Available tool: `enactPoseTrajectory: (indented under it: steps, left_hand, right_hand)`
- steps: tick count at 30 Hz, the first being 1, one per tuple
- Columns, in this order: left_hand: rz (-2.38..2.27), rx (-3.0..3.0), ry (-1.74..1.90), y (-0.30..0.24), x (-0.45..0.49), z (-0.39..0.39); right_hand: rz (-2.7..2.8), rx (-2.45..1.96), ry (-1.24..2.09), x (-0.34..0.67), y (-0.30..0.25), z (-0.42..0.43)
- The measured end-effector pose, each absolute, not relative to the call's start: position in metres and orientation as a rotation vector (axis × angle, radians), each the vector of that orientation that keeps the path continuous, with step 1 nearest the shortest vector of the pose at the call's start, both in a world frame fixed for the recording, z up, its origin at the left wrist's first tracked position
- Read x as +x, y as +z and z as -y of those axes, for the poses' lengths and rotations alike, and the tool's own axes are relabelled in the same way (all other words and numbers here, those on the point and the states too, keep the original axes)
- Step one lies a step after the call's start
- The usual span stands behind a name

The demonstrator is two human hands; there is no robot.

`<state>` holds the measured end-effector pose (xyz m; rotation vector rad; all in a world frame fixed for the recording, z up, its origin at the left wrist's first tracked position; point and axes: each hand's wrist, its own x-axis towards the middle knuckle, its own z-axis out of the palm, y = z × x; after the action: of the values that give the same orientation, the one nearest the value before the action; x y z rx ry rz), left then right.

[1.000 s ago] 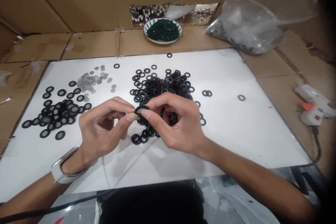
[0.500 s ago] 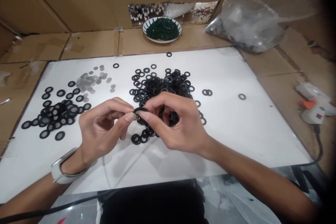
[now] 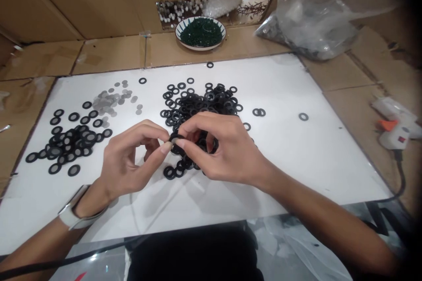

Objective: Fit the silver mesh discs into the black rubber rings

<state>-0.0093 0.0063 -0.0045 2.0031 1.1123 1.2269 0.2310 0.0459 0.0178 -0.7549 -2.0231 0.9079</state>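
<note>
Between the fingertips of both hands is a black rubber washer with a small grey disc at its centre. My left hand pinches its left edge with thumb and forefinger, and a watch is on that wrist. My right hand pinches the right edge the same way. Behind and under the hands spreads a big pile of black ring washers. To the left lies a heap of washers with grey mesh-like discs in them. Loose grey discs are scattered just behind that heap.
All this rests on a white board. A patterned plate of dark green bits stands at the back. A clear plastic bag sits back right, and a white power strip with a cable lies at the right.
Both hands still pinch the washer, its grey centre now tipped a little more into view. The left fingers have shifted slightly. The whole view has moved a little.
</note>
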Motion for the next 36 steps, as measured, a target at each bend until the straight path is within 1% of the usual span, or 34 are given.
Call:
enactPoseTrajectory:
  steps: [4,6,10,16,23,36]
  left_hand:
    - [-1.046,2.104,1.011,-0.0047,-0.0168,-0.0132]
    - [-1.008,2.171,0.971,-0.0036,-0.0191,-0.0153]
    - [-1.06,2.169,1.02,-0.0024,-0.02,-0.0137]
    - [-1.11,2.169,1.122,-0.0059,-0.0176,-0.0114]
    - [-1.2,2.157,1.087,-0.005,-0.0145,-0.0106]
    - [-1.136,1.973,1.099,-0.004,-0.0141,-0.0107]
  right_hand:
    - [2.191,-0.752,0.906,0.2357,0.0184,-0.0527]
    - [2.205,-0.752,0.974,0.2355,0.0185,-0.054]
    - [2.033,-0.763,1.158,0.2324,0.0169,-0.0548]
    - [1.924,-0.777,1.259,0.2303,0.0125,-0.0567]
    - [1.93,-0.819,1.197,0.2295,0.0148,-0.0548]
    - [1.982,-0.875,0.893,0.226,0.0138,-0.0471]
